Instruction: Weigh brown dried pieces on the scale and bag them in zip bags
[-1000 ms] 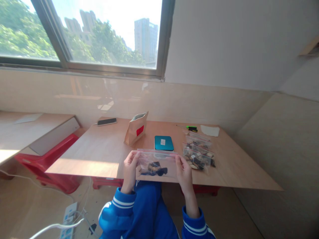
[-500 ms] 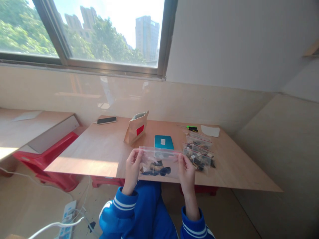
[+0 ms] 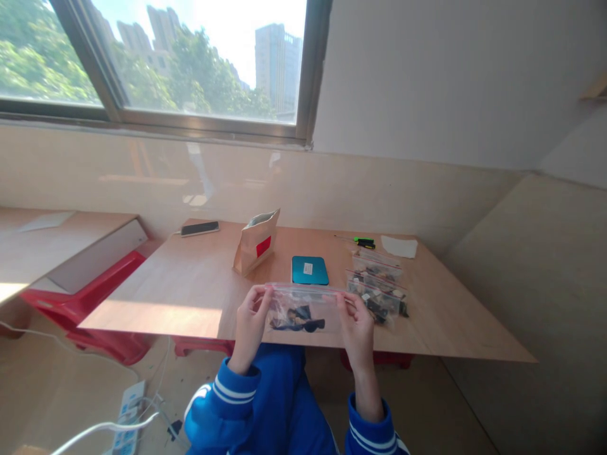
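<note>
A clear zip-top bag (image 3: pixel 327 322) with dark and tan pieces inside is stretched between my hands near the table's front edge. My left hand (image 3: pixel 251 319) pinches its top left corner. At the top right corner, my right hand (image 3: pixel 355 325) grips the red-edged zip strip between thumb and fingers. Just beyond the bag lies a flat teal box (image 3: pixel 317 270) with a white label. Several filled zip-top bags (image 3: pixel 377 294) lie overlapping to the right of my right hand. What exactly the pieces in the bags are, I cannot make out.
On the table (image 3: pixel 455 316) stand a brown paper pouch (image 3: pixel 251 249) with a red label, a phone (image 3: pixel 200 229), two screwdrivers (image 3: pixel 364 242) and a white paper (image 3: pixel 399 247). Red stools (image 3: pixel 95 316) are below. A power strip (image 3: pixel 127 417) with cables lies on the floor at left.
The held bag's top now covers less of the teal box, and the bag is tilted a little differently. Both hands keep their grip; the view has shifted slightly.
</note>
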The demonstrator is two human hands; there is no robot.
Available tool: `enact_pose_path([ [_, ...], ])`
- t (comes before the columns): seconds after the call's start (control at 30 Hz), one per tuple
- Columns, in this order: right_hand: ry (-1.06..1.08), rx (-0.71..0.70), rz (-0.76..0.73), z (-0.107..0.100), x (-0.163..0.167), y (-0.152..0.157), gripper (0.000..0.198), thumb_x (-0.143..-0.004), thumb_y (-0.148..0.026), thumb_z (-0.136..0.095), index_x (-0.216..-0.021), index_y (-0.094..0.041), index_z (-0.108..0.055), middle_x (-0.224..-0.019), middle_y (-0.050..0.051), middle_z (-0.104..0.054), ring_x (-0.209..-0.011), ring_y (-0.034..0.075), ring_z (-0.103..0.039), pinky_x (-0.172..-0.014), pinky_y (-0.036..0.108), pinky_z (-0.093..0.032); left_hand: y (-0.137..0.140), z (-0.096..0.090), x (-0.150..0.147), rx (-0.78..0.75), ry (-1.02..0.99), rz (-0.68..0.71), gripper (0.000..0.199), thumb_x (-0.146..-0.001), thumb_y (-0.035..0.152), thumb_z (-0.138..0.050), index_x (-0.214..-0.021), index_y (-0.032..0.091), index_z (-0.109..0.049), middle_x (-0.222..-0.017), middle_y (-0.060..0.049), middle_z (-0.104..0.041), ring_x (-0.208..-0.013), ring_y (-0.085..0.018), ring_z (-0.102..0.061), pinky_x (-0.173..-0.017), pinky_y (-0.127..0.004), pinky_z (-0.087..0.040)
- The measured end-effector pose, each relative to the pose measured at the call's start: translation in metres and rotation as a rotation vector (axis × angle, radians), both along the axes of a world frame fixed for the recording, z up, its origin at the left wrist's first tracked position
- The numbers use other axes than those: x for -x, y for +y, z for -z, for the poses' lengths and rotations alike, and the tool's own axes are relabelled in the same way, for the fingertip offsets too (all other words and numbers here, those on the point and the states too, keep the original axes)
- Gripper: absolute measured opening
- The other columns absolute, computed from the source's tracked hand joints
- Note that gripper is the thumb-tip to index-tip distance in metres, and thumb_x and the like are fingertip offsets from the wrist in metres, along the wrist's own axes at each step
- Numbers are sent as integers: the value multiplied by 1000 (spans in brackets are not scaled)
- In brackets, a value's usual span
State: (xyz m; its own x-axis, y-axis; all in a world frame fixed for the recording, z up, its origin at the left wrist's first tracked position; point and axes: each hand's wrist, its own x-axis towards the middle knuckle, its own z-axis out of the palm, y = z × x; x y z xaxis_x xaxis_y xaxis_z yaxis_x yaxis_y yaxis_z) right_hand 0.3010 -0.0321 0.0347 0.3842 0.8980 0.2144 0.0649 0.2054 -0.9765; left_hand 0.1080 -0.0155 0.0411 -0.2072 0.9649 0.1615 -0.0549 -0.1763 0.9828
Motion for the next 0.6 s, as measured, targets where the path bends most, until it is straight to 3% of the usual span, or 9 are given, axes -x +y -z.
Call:
enact_pose_path([
  [0.23, 4, -71, 156, -5, -4, 1, 31, -80, -45, -63, -88, -16, -67, -89, 10, -74, -86, 24, -69, -84, 38, -52, -1, -7, -14, -2, 34, -33, 26, -81, 45, -60, -87, 20, -58, -68, 2, -63, -62, -14, -62, -57, -23, -49],
  [0.5, -25, -51, 131, -13, 3, 10, 40, -84, -50, -54, -94, -14, -69, -88, 11, -74, -78, 24, -69, -76, 36, -53, 5, -12, -27, -37, -239, -46, 25, -85, 44, -55, -86, 19, -57, -75, 2, -62, -69, -10, -59, -64, -20, -48],
  [0.6, -60, -56, 149, -11, 4, 11, 41, -85, -51, -53, -93, -14, -68, -88, 12, -74, -79, 24, -69, -76, 37, -53, 6, -11, -28, -43, -234, -29, 26, -85, 44, -56, -88, 18, -58, -78, 0, -64, -73, -11, -60, -66, -21, -48],
])
